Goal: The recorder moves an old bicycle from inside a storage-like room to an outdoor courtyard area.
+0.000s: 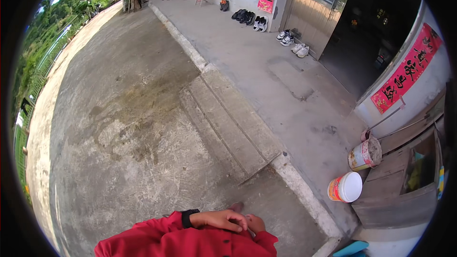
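Note:
My left hand (221, 220) is held in front of my body at the bottom of the view, its fingers loosely curled over nothing that shows. A black band circles that wrist at the cuff of a red sleeve (142, 237). Just right of it is my right hand (255, 223), partly covered by the other hand and the red clothing; its fingers do not show clearly. Below the hands a shoe tip (236, 206) rests on the concrete ground.
A ridged concrete ramp (228, 121) rises to a raised walkway with a pale kerb (303, 189). Several pairs of shoes (246, 17) line the wall beside an open doorway (371, 25). A white-lidded bucket (345, 187), a dirty bucket (365, 152) and a wooden cabinet (389, 210) stand at right.

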A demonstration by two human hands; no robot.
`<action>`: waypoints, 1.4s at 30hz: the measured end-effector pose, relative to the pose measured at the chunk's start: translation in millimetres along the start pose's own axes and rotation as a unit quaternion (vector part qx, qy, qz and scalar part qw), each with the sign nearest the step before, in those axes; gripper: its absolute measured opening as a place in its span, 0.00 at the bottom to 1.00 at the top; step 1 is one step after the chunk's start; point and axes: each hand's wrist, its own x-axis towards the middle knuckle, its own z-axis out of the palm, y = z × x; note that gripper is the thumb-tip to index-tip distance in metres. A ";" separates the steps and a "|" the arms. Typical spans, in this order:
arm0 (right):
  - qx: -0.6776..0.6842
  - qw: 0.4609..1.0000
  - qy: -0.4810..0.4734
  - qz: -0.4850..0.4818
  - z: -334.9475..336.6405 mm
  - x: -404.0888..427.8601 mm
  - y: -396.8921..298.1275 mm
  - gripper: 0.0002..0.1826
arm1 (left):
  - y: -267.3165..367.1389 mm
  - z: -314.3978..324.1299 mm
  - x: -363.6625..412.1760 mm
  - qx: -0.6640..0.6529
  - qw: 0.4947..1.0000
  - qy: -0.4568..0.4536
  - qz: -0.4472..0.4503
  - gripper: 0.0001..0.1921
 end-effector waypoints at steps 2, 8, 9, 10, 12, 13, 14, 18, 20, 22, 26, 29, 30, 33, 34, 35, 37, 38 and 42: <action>-0.004 1.000 0.009 0.011 -29.0 13.9 14.8 0.21 | 11.9 -9.3 41.8 0.006 1.000 -0.019 -0.006 0.10; -0.014 0.998 -0.031 0.043 -77.6 57.7 44.1 0.22 | 51.3 -55.8 130.1 0.017 0.996 -0.071 -0.045 0.11; -0.015 0.998 -0.054 0.034 -77.9 66.2 51.2 0.22 | 55.3 -65.0 142.7 0.008 0.996 -0.070 -0.056 0.11; -0.013 0.998 -0.050 0.039 -78.4 76.7 60.9 0.22 | 62.1 -76.6 160.2 0.011 0.995 -0.078 -0.057 0.12; 0.023 0.990 -0.098 0.095 -87.8 108.1 74.9 0.23 | 82.1 -98.8 193.1 0.007 0.996 -0.077 -0.047 0.11; 0.021 0.990 -0.101 0.095 -107.4 123.2 69.9 0.23 | 89.8 -114.6 208.9 0.000 0.998 -0.061 -0.035 0.10; 0.012 0.991 -0.106 0.085 -128.5 133.3 65.8 0.24 | 95.1 -133.6 226.1 -0.003 0.998 -0.061 -0.033 0.10; 0.002 0.994 -0.100 0.049 -219.5 198.0 48.6 0.26 | 132.5 -204.2 300.2 -0.021 0.996 -0.081 -0.039 0.10; 0.002 0.997 -0.073 0.030 -264.8 233.2 42.3 0.26 | 166.3 -242.0 333.0 -0.020 0.995 -0.090 -0.027 0.10; 0.004 0.999 -0.047 0.003 -312.8 261.2 31.6 0.26 | 225.7 -266.4 363.2 -0.055 0.993 -0.085 -0.068 0.11; 0.017 0.998 0.016 -0.055 -399.0 304.9 1.5 0.26 | 305.6 -307.5 414.0 -0.030 0.995 -0.077 -0.064 0.11; 0.024 0.992 0.062 -0.104 -454.4 333.7 -10.8 0.26 | 336.7 -323.8 451.9 -0.092 0.988 -0.094 -0.086 0.10; 0.028 0.990 0.077 -0.115 -472.7 341.6 -12.1 0.26 | 348.4 -328.4 465.7 -0.096 0.982 -0.108 -0.120 0.10; 0.013 0.993 0.078 -0.093 -536.6 363.6 -11.4 0.27 | 374.9 -345.2 517.9 -0.063 0.976 -0.144 -0.151 0.10; -0.006 0.997 0.052 -0.060 -557.1 371.4 -9.0 0.28 | 383.3 -350.5 536.5 -0.030 0.976 -0.160 -0.142 0.10; -0.004 0.997 0.056 -0.059 -572.0 380.5 -3.5 0.28 | 393.0 -356.0 555.4 -0.027 0.976 -0.163 -0.145 0.10; 0.023 0.997 0.069 -0.025 -603.2 397.2 9.7 0.28 | 418.1 -365.0 600.6 0.058 0.976 -0.171 -0.119 0.11; 0.036 0.996 0.075 -0.010 -619.6 405.8 16.7 0.28 | 427.1 -367.4 621.6 0.064 0.975 -0.177 -0.119 0.11; 0.047 0.995 0.092 0.002 -729.6 437.2 39.6 0.28 | 465.4 -375.4 720.0 0.038 0.975 -0.178 -0.127 0.10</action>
